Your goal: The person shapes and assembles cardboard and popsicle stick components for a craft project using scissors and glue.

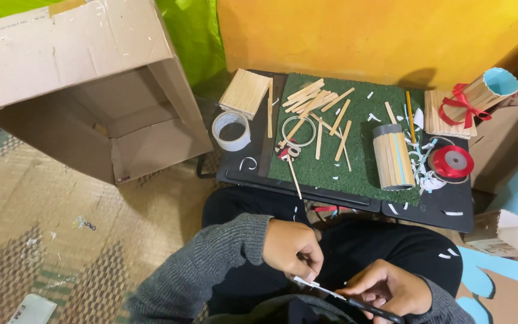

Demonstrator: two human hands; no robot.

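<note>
Over my lap, my left hand (pixel 292 248) pinches the end of a thin white strip (pixel 318 287). My right hand (pixel 385 289) grips a dark-handled tool (pixel 372 309), whose tip meets the strip; I cannot tell if it is scissors or a knife. In front of my knees lies a black board (pixel 244 171) with a green turf mat (pixel 367 174). On the mat are several loose wooden craft sticks (pixel 316 105) and a stick-covered cylinder (pixel 392 157) lying on its side.
An open cardboard box (pixel 85 90) lies on its side at left on a woven mat (pixel 37 228). On the board are a white tape roll (pixel 231 130), a red ribbon spool (pixel 452 161), stick panels (pixel 245 92) and a ribboned stick cup (pixel 481 95). Yellow wall (pixel 379 33) behind.
</note>
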